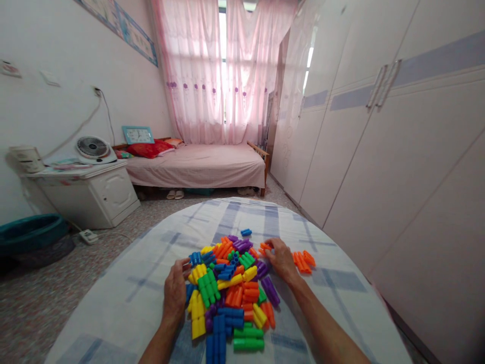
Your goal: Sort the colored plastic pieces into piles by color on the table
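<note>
A heap of bullet-shaped plastic building blocks in orange, yellow, green, blue and purple lies on a round table. My right hand [281, 257] is at the far right edge of the heap, its fingers closed on an orange block [264, 247]. My left hand [176, 287] rests at the heap's left side, fingers apart, with the tips beside a blue block [196, 259]. Close to that hand are a green block [208, 287] and a yellow block [197, 316]. To the right of my right hand sits a small group of orange blocks [303, 261], apart from the heap.
A checked cloth [147, 303] covers the table. One blue block [246, 232] lies just beyond the heap. Farther off are a bed [204, 164], a white cabinet [109, 197] with a fan [93, 147], a green bin [32, 227] and a wardrobe [417, 177] on the right.
</note>
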The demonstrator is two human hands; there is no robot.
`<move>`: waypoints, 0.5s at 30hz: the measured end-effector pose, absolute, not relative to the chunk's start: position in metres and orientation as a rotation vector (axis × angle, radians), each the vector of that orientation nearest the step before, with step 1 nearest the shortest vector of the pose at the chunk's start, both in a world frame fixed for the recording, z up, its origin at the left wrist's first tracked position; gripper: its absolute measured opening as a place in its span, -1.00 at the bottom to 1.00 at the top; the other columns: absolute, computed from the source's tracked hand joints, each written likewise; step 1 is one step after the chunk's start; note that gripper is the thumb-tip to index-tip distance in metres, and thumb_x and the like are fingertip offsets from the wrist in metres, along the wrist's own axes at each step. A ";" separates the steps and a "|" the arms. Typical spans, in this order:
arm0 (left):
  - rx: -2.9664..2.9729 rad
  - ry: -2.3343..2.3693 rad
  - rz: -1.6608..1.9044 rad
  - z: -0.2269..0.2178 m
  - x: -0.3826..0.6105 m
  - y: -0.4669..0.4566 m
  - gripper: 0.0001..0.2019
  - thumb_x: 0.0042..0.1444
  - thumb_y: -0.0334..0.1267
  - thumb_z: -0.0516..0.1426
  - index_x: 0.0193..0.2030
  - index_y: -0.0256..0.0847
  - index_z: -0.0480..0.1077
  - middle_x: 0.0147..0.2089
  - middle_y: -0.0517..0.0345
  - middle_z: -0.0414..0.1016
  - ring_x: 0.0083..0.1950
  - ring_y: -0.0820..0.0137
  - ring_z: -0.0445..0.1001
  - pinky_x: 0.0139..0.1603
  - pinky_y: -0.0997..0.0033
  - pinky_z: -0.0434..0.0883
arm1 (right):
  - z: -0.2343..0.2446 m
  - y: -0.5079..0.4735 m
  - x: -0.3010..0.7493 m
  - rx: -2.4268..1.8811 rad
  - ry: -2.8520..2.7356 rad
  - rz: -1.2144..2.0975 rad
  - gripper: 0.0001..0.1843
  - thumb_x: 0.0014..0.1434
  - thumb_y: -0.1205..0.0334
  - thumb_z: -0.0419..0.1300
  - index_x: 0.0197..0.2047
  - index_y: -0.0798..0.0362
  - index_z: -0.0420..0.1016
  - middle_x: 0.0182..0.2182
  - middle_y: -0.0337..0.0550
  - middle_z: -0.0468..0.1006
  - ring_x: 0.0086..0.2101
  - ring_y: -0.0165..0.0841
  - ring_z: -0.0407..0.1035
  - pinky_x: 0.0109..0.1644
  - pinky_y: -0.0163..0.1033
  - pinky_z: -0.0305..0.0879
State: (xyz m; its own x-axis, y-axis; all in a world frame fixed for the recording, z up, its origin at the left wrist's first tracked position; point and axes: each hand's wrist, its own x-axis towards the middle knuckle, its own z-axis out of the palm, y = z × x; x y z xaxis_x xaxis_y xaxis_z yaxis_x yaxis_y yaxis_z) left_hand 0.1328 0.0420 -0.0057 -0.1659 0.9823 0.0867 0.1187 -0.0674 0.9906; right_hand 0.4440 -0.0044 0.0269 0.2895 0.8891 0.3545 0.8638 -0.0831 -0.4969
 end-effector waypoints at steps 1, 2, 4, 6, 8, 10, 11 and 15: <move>1.264 1.387 1.341 -0.006 0.133 0.042 -0.35 0.15 0.24 -0.20 -0.06 -0.28 0.40 -0.10 -0.12 0.49 -0.14 0.19 0.50 -0.06 0.07 0.42 | 0.029 -0.008 0.450 -1.948 -1.524 0.023 -0.77 0.15 0.26 0.02 -0.17 0.02 0.45 -0.19 -0.13 0.51 -0.15 -0.33 0.37 -0.07 -0.27 0.20; 1.263 1.390 1.346 -0.007 0.133 0.042 -0.35 0.15 0.24 -0.20 -0.07 -0.28 0.40 -0.11 -0.11 0.50 -0.15 0.20 0.51 -0.07 0.08 0.43 | 0.032 -0.011 0.458 -1.971 -1.478 -0.008 -0.74 0.17 0.23 0.01 -0.13 0.03 0.43 -0.16 -0.12 0.51 -0.13 -0.32 0.36 -0.06 -0.25 0.19; 1.266 1.387 1.357 -0.007 0.133 0.042 -0.37 0.16 0.22 -0.20 -0.08 -0.28 0.40 -0.13 -0.10 0.50 -0.16 0.21 0.51 -0.08 0.10 0.44 | 0.037 -0.018 0.477 -2.038 -1.369 -0.068 -0.69 0.18 0.19 -0.01 -0.05 0.03 0.40 -0.14 -0.11 0.51 -0.11 -0.28 0.35 -0.04 -0.21 0.17; 1.277 1.375 1.364 -0.007 0.133 0.042 -0.39 0.16 0.21 -0.19 -0.09 -0.27 0.41 -0.13 -0.09 0.51 -0.16 0.22 0.51 -0.08 0.12 0.44 | 0.038 -0.024 0.498 -2.122 -1.257 -0.105 -0.66 0.18 0.16 -0.01 -0.02 0.03 0.40 -0.16 -0.10 0.53 -0.11 -0.24 0.36 -0.05 -0.16 0.17; 1.289 1.375 1.366 -0.006 0.133 0.042 -0.40 0.16 0.21 -0.18 -0.10 -0.26 0.41 -0.14 -0.09 0.51 -0.17 0.22 0.51 -0.08 0.11 0.44 | 0.036 -0.029 0.516 -2.200 -1.162 -0.115 -0.65 0.17 0.16 -0.02 -0.03 0.03 0.43 -0.19 -0.08 0.55 -0.14 -0.21 0.38 -0.09 -0.14 0.17; 1.302 1.382 1.364 -0.006 0.133 0.042 -0.40 0.17 0.20 -0.18 -0.10 -0.26 0.42 -0.15 -0.09 0.51 -0.17 0.22 0.51 -0.08 0.11 0.44 | 0.030 -0.033 0.529 -2.252 -1.106 -0.099 -0.66 0.16 0.17 -0.03 -0.09 0.04 0.47 -0.21 -0.05 0.57 -0.18 -0.21 0.40 -0.15 -0.16 0.19; 1.308 1.384 1.363 -0.006 0.133 0.043 -0.40 0.17 0.19 -0.18 -0.10 -0.26 0.42 -0.15 -0.09 0.51 -0.17 0.21 0.51 -0.08 0.10 0.44 | 0.025 -0.035 0.532 -2.266 -1.096 -0.086 -0.66 0.16 0.17 -0.03 -0.12 0.03 0.49 -0.22 -0.05 0.58 -0.21 -0.22 0.42 -0.18 -0.17 0.20; 1.300 1.379 1.354 -0.007 0.132 0.042 -0.40 0.17 0.20 -0.19 -0.09 -0.27 0.41 -0.13 -0.11 0.51 -0.16 0.20 0.51 -0.08 0.09 0.44 | 0.012 -0.041 0.535 -2.253 -1.127 -0.067 -0.65 0.17 0.16 -0.07 -0.21 -0.03 0.54 -0.26 -0.13 0.59 -0.24 -0.26 0.43 -0.19 -0.20 0.23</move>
